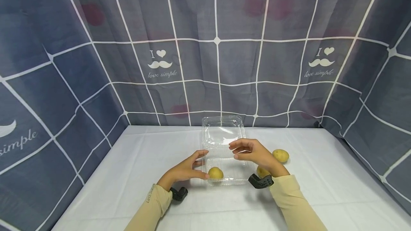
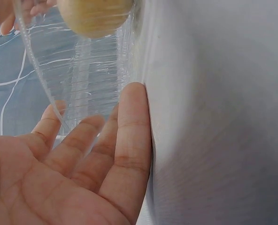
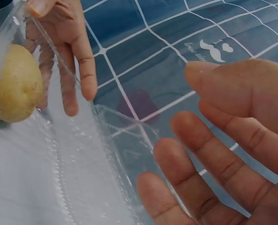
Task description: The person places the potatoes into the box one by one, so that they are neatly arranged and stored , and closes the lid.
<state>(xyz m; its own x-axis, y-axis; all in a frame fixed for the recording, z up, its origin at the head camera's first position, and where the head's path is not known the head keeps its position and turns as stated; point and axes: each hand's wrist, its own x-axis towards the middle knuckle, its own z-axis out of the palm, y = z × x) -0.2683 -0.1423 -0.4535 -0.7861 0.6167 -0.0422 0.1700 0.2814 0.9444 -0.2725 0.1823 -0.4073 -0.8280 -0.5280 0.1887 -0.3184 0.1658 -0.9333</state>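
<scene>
A clear plastic clamshell box (image 1: 231,180) stands on the table with its lid (image 1: 223,133) tipped up at the back. One yellow potato (image 1: 215,173) lies inside, in the front left corner. My left hand (image 1: 186,169) rests along the box's left side, its fingers extended and the thumb by the front corner; the left wrist view shows the fingers (image 2: 134,126) right at the plastic wall. Over the box's right part hovers my right hand (image 1: 257,152), fingers loosely bent and nothing between them. The right wrist view also shows the potato (image 3: 19,84) through the clear wall.
To the right of the box, a second potato (image 1: 280,155) lies on the white tablecloth (image 1: 314,188). Another potato (image 1: 262,171) is partly hidden by the right wrist and its black camera (image 1: 260,181). A grey checked curtain (image 1: 237,60) encloses the back and sides.
</scene>
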